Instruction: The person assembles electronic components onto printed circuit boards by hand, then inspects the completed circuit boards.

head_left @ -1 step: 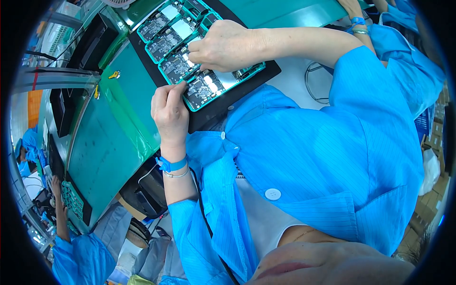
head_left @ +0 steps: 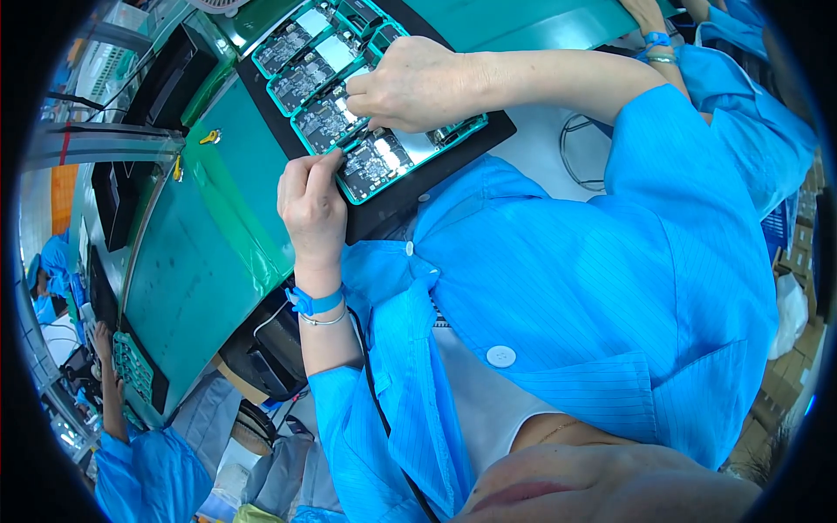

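The teal tray [head_left: 418, 165] of circuit boards lay between the left hand [head_left: 312, 209] and the right hand [head_left: 420, 85], turned askew to the body. Its left side slanted from the left fingertips away and further left; its near side slanted from just beside the same fingers outward to the right, passing on the body side of the right hand. The nearest circuit board [head_left: 375, 167] had its long axis roughly along that near side, and others lay in line behind it, beyond the left hand. The tray's far end reached the top of the view, so its full length could not be judged.

The left thumb and forefinger met at the left rim; whether they gripped it or only touched could not be told. The right fingers were curled down over the boards, their tips partly hidden, and what they pinched, if anything, could not be made out.

A black mat [head_left: 495, 135] showed past the rim on both sides, nearing the blue coat [head_left: 558, 261]. Left of the left hand, the green tabletop [head_left: 209, 261] stretched broadly.
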### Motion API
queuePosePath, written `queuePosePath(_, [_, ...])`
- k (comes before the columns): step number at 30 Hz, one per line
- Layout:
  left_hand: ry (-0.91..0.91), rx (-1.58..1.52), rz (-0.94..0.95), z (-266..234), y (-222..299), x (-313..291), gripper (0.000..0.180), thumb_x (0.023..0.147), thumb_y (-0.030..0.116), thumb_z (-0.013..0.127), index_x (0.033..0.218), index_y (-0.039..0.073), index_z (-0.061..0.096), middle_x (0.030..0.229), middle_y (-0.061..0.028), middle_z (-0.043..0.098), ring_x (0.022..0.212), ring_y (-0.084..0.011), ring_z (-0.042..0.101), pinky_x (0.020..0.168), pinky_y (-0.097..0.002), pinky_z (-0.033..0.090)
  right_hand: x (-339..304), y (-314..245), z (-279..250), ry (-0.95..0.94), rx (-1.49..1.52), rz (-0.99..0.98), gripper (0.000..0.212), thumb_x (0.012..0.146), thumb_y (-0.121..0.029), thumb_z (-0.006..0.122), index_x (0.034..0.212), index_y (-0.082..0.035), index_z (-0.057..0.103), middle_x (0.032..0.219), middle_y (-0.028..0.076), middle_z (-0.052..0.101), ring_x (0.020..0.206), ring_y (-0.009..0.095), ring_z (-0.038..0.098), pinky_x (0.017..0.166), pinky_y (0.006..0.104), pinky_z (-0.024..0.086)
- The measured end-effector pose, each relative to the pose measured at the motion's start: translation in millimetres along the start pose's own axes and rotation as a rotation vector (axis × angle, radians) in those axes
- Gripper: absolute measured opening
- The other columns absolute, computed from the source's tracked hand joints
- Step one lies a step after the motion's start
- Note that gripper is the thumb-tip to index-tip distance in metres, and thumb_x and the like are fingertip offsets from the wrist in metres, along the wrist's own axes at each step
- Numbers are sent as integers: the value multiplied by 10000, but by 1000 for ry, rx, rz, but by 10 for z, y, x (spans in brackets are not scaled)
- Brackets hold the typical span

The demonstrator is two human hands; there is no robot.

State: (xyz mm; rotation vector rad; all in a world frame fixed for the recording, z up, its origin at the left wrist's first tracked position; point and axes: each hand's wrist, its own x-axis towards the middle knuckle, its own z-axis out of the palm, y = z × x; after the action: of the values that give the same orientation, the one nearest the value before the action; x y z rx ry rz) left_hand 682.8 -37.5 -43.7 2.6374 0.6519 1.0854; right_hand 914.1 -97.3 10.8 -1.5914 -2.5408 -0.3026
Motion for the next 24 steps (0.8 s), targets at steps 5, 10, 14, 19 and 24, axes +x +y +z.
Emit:
queuePosePath(5, [-51,7,61,-50,-14,43,255,728,-98,700,926,59,739,859,-74,626,793,-240,631,679,-359,509,7,-9,-4,-3,11,-1,224,893,-273,729,1018,-89,698,865,44,637,668,187,704,537,331,534])
queuePosePath(10, [-97,-2,127,-95,-76,120,249,714,-92,696,913,54,725,830,-74,594,769,-250,611,668,-368,497,21,-13,-26,-10,10,1,215,885,-271,733,1005,-97,698,868,41,638,671,196,704,548,340,541])
queuePosePath(14, [-176,-36,175,-130,-123,194,244,697,-93,697,894,50,717,813,-75,576,757,-258,599,663,-378,485,12,0,-37,1,17,-5,215,889,-275,728,1004,-96,697,875,40,641,680,199,707,553,341,544])
queuePosePath(19, [-200,-54,209,-154,-127,277,245,690,-98,695,887,48,715,815,-77,582,759,-263,599,659,-377,480,13,27,-93,-28,13,11,221,893,-284,723,1008,-97,699,886,39,649,690,195,710,565,340,548])
queuePosePath(24, [-212,-109,147,-210,-95,278,227,712,-100,694,887,43,719,834,-86,607,776,-262,620,663,-369,495,7,48,-139,-10,2,3,235,867,-290,743,1007,-105,703,876,31,654,708,191,711,578,338,543])
